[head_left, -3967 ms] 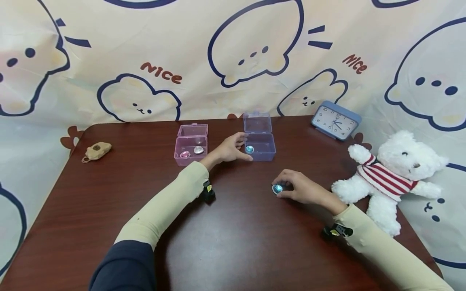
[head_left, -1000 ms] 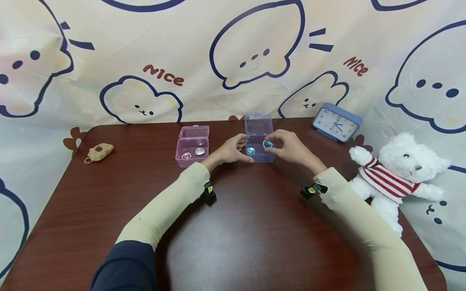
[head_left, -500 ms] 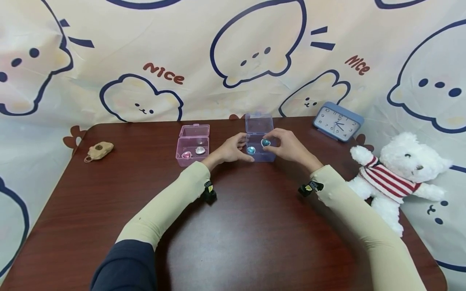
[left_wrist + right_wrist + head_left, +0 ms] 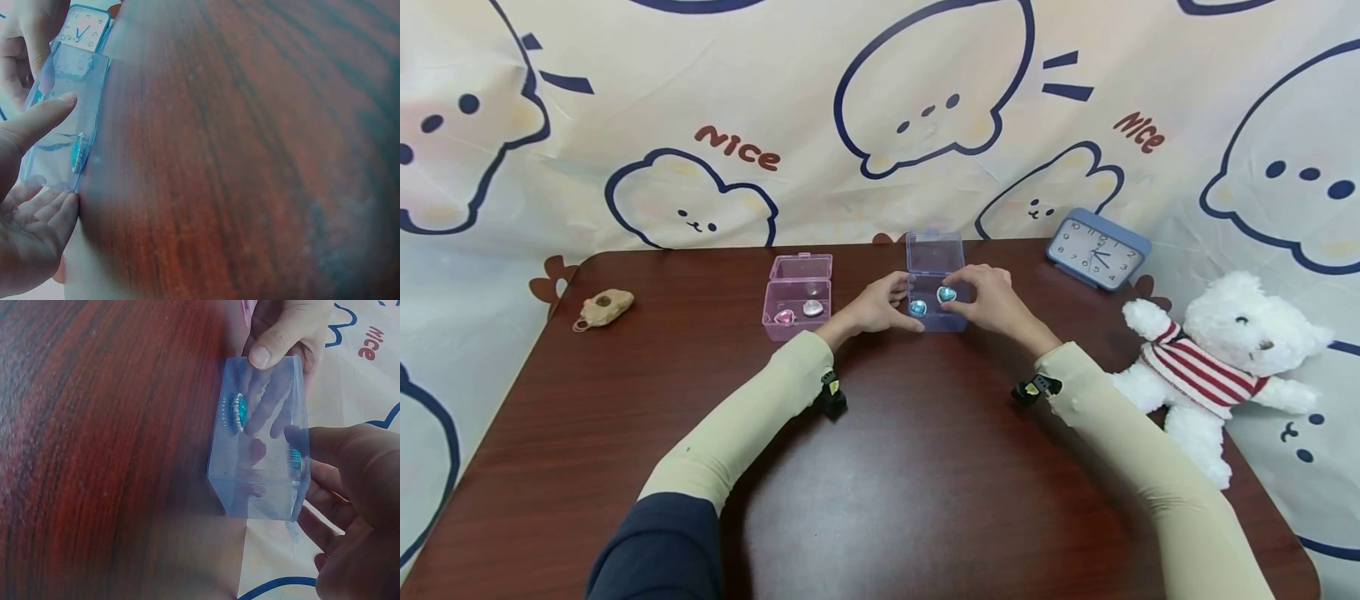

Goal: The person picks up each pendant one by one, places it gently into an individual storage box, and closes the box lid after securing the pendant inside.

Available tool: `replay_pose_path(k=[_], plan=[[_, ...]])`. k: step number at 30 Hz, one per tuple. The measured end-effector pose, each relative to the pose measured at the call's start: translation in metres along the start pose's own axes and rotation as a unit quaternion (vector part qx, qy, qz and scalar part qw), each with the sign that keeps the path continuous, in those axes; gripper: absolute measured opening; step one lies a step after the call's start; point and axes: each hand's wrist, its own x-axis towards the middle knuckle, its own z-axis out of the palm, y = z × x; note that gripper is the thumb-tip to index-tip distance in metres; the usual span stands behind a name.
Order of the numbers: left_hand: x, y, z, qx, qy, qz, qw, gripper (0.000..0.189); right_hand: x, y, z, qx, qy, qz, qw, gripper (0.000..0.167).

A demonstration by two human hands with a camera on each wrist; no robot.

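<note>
A translucent blue plastic box [image 4: 936,321] stands with its lid raised at the back of the table. My left hand [image 4: 876,304] holds the box's left end, thumb against the front wall and fingers at the side, as the left wrist view shows. One turquoise gem with a silver beaded rim [image 4: 917,308] lies inside, seen through the wall in the right wrist view [image 4: 239,412]. My right hand [image 4: 988,298] pinches a second turquoise gem [image 4: 947,294] between thumb and fingers, at the box's opening near its right side. In the right wrist view, fingers partly hide this gem.
An opened pink box [image 4: 797,325] to the left contains a pink gem [image 4: 784,317] and a silver one [image 4: 812,307]. A beige trinket [image 4: 605,309] lies far left. A blue clock [image 4: 1097,248] and a white teddy bear [image 4: 1217,358] are at the right.
My right hand has carried the pinched gem from over the table up and left to the box, then slightly further left. My left hand has stayed at the box.
</note>
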Motion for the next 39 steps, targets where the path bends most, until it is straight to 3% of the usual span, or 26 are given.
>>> replay_pose_path(k=[12,30,34,39], plan=[[-0.001,0.002,0.000,-0.003,0.001,-0.001,1.0000,0.091,-0.001,0.002,-0.001,0.009,-0.004,-0.005,0.9999,0.042],[0.000,0.002,0.002,-0.010,0.006,0.007,0.9999,0.105,0.006,0.008,-0.020,0.043,0.061,0.009,0.9972,0.043],[-0.001,0.001,0.002,-0.013,0.005,0.007,0.9999,0.106,0.011,0.014,-0.021,0.062,0.071,0.035,0.9949,0.046],[-0.002,0.000,0.001,-0.012,0.002,0.005,0.9999,0.108,0.022,0.023,-0.020,0.124,0.060,0.102,0.9851,0.054]])
